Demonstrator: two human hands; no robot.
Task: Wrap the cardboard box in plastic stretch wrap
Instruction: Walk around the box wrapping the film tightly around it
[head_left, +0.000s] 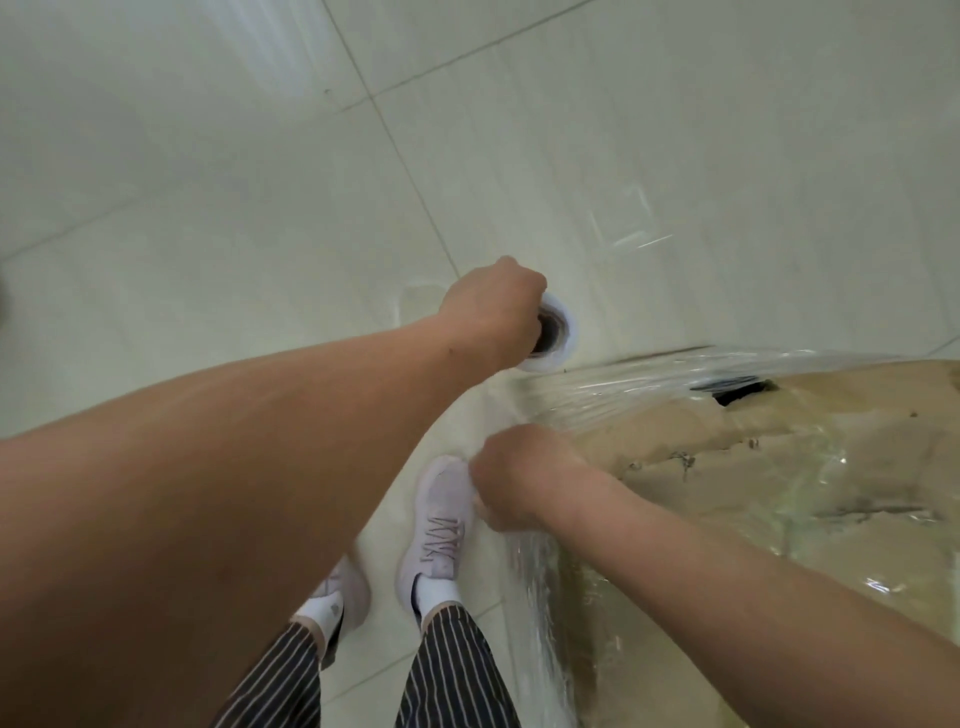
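Note:
A brown cardboard box (753, 467) fills the right side, its top and near side under shiny clear film. My left hand (493, 312) grips the upper end of a stretch wrap roll (556, 332), fingers curled into its dark core. A sheet of stretch film (597, 384) runs from the roll to the box's top edge. My right hand (514, 478) is curled at the box's near corner, low on the film; what its fingers hold is hidden. The lower part of the roll is hidden behind my hands.
Pale tiled floor (260, 208) spreads to the left and behind. My two feet in light sneakers (439, 525) and striped trousers (452, 675) stand just left of the box. A torn dark hole (743, 391) shows in the box top.

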